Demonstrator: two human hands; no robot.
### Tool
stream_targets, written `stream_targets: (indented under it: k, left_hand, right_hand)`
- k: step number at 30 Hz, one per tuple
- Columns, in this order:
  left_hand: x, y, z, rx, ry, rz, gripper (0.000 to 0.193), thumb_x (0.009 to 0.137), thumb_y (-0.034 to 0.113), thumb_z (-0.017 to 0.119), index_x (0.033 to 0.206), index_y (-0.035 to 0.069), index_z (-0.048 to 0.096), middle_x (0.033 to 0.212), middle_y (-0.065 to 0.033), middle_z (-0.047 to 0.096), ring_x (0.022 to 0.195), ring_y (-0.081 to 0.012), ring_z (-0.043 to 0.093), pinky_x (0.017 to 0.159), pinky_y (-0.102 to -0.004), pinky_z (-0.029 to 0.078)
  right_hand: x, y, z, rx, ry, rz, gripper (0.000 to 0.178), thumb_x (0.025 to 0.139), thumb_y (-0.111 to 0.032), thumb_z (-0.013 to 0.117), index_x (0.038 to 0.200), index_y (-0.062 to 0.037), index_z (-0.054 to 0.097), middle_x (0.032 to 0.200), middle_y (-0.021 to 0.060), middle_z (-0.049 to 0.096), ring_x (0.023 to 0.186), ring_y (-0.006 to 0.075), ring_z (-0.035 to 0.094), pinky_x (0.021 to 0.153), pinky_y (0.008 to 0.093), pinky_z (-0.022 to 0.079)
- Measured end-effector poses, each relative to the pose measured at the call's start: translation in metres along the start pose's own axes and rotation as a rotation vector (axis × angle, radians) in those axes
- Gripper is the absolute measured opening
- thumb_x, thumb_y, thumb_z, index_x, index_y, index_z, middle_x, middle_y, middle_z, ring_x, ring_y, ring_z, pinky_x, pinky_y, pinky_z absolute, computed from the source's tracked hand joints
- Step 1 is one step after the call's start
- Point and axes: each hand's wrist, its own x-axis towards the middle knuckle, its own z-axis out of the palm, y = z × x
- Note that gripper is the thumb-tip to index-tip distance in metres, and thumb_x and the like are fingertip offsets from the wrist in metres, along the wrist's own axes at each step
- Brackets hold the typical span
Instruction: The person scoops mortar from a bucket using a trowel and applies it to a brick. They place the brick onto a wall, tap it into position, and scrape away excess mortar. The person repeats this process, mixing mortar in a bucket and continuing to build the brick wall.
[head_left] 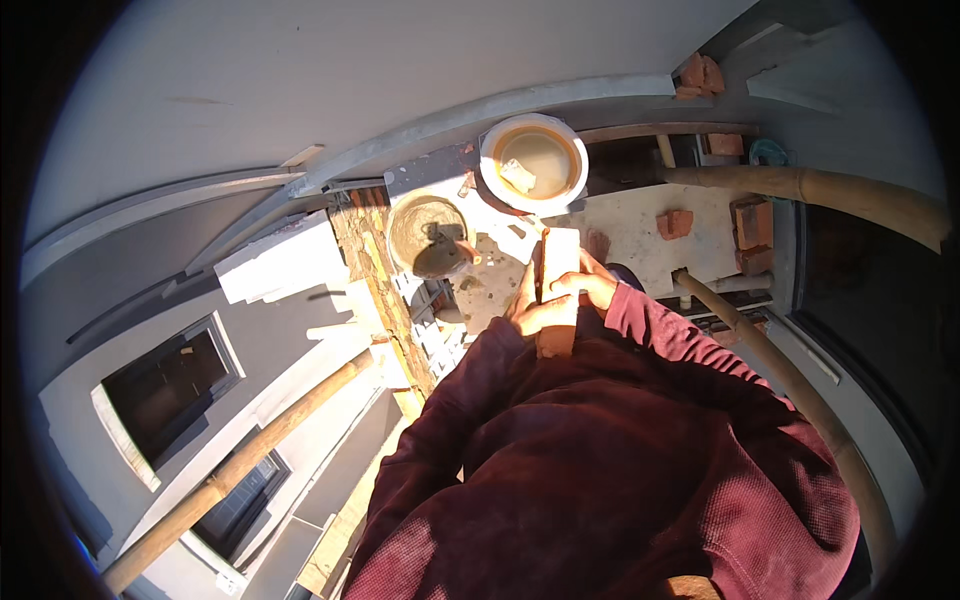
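Note:
An oblong brick point(562, 250), its top bleached by sunlight and its lower end reddish, is held upright in front of my chest. Around its left side and front curls my left hand point(538, 312), thumb laid across it. The fingers of my right hand point(592, 284) grip the right side. Just beyond them stands a round pale basin point(492, 178) of cloudy water with a light lump in it. Left of that sits a round pan of grey wet mortar point(420, 215); a tool with an orange-brown handle point(467, 251) rests at its edge.
Bamboo poles point(755, 335) cross the scaffold at right, and another pole point(240, 470) slants at lower left. A broken brick point(675, 224) lies on the platform point(625, 215), with stacked bricks point(752, 235) farther right. A rough wooden plank point(372, 260) borders the left side; windows point(170, 390) show below.

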Motion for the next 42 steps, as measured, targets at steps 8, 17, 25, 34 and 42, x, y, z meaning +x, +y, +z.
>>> stream_targets:
  k: [8,17,25,34,42]
  left_hand:
    - [-0.165,0.004,-0.011,-0.905,0.536,0.131,0.085,0.076,0.043,0.071,0.141,0.002,0.036,0.133,-0.017,0.051,0.12,-0.0339,0.052,0.105,-0.0442,0.042]
    - [-0.19,-0.066,-0.002,-1.173,1.108,0.444,0.07,0.089,0.05,0.056,0.141,0.007,0.039,0.137,-0.016,0.049,0.12,-0.0348,0.052,0.103,-0.0484,0.043]
    - [-0.178,-0.076,-0.108,-1.448,0.559,0.519,0.089,0.082,0.07,0.049,0.146,0.011,0.031,0.141,-0.021,0.042,0.123,-0.0411,0.048,0.102,-0.0579,0.04]
    - [-0.185,-0.009,-0.102,-1.561,0.572,0.636,0.087,0.085,0.067,0.046,0.146,0.008,0.03,0.141,-0.0242,0.041,0.123,-0.043,0.046,0.101,-0.0589,0.039]
    - [-0.198,0.121,-0.075,-0.512,0.839,0.747,0.048,0.084,0.04,0.061,0.118,0.007,0.054,0.109,-0.013,0.06,0.101,-0.0303,0.06,0.086,-0.0426,0.048]
  right_hand:
    - [0.236,0.084,-0.008,-1.558,0.063,0.294,0.064,0.09,-0.053,0.054,0.138,-0.0116,0.041,0.133,0.0129,0.053,0.117,0.0226,0.053,0.09,0.042,0.045]
    - [0.329,0.167,0.058,-1.123,0.18,0.44,0.056,0.083,-0.037,0.066,0.126,-0.0091,0.042,0.102,0.0162,0.062,0.088,0.0295,0.064,0.073,0.0425,0.05]
    - [0.278,0.089,0.059,-0.925,-0.082,0.485,0.039,0.087,-0.026,0.06,0.118,-0.0046,0.049,0.083,0.0083,0.06,0.066,0.0175,0.062,0.054,0.0319,0.051]
    - [0.059,-0.051,0.14,-1.057,-0.539,0.12,0.061,0.075,0.003,0.059,0.13,-0.0074,0.034,0.104,0.0092,0.057,0.095,0.0126,0.056,0.079,0.0299,0.047]
    - [0.037,-0.086,0.229,-1.445,-0.622,-0.774,0.041,0.082,-0.017,0.066,0.117,-0.0033,0.049,0.083,0.0169,0.062,0.075,0.0366,0.064,0.068,0.0389,0.05]
